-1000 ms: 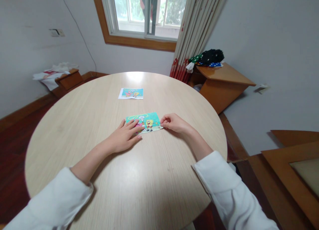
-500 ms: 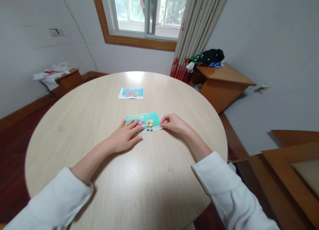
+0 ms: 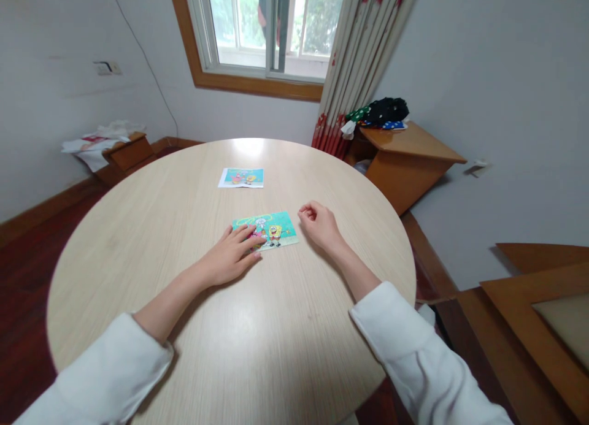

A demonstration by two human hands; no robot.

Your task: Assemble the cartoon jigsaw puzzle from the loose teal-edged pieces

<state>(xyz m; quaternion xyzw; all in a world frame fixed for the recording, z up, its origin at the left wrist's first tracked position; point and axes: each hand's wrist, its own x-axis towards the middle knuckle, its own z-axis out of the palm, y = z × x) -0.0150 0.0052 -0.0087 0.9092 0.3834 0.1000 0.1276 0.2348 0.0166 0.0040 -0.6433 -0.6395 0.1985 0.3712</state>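
A turquoise picture sheet (image 3: 281,222) with cartoon figures in yellow, pink and pale green lies flat on the table. My left hand (image 3: 232,253) rests open, palm down, with its fingers spread over the sheet's lower left part. The pink figure is partly hidden under those fingers. Just off the sheet's right edge, my right hand (image 3: 319,224) is closed with its fingers curled, apart from the sheet. Nothing shows in it. Farther back lies a smaller print (image 3: 242,178) of a similar scene, with a white margin on its left and a slight crease.
The round pale wooden table (image 3: 138,241) spans the space before me. Behind it are a window (image 3: 271,32) and a curtain (image 3: 363,51). At the right, dark cloths (image 3: 386,111) lie on a brown wooden stand (image 3: 414,149). White bags (image 3: 105,138) sit at the left wall.
My right hand has let go of the sheet's right edge and moved slightly up and away from it. The left hand stays on the sheet. The view has shifted a little.
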